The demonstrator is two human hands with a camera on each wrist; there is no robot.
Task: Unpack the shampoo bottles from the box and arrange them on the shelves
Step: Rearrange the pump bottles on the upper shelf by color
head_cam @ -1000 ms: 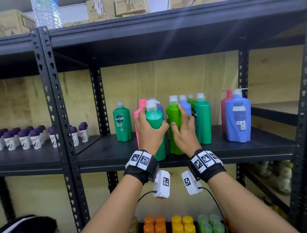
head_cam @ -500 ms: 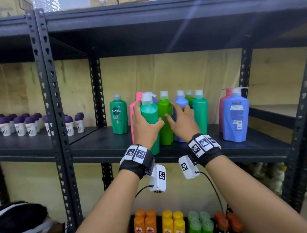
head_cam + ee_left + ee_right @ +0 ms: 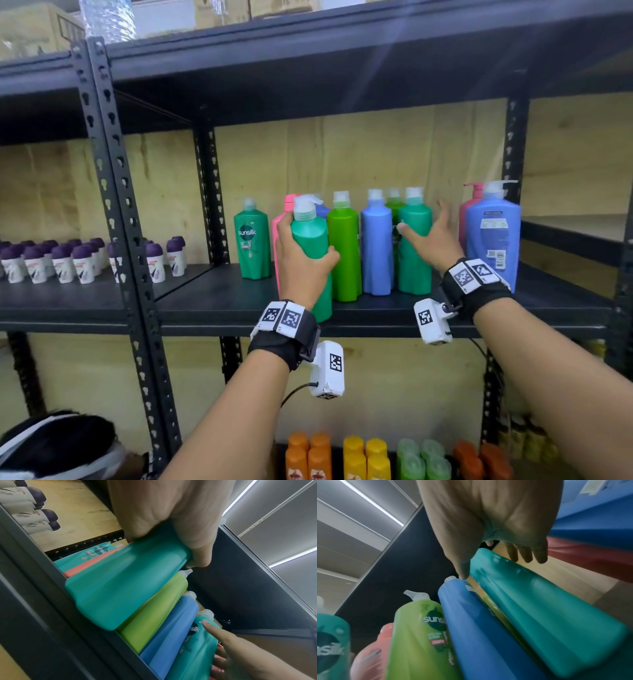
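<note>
On the black shelf [image 3: 212,294] stands a row of pump shampoo bottles. My left hand [image 3: 301,272] grips a teal-green bottle [image 3: 310,240] at the shelf's front edge; the left wrist view shows my fingers curled round that bottle [image 3: 128,581]. To its right stand a bright green bottle [image 3: 344,246], a blue bottle [image 3: 376,246] and another teal bottle [image 3: 414,253]. My right hand [image 3: 430,234] is spread open at that teal bottle [image 3: 539,608], thumb on its front, fingers past its right side, holding nothing.
A labelled green bottle [image 3: 251,240] and a pink one [image 3: 281,222] stand left of the row; a big blue bottle [image 3: 493,233] is at the right. Small purple-capped roll-ons [image 3: 85,260] fill the left bay. A perforated post [image 3: 116,205] divides the bays. Coloured bottles [image 3: 342,455] fill the lower shelf.
My right hand has moved right, from the bright green and blue bottles to the teal bottle at the row's right end, fingers spread. My left hand keeps its grip on the front teal-green bottle.
</note>
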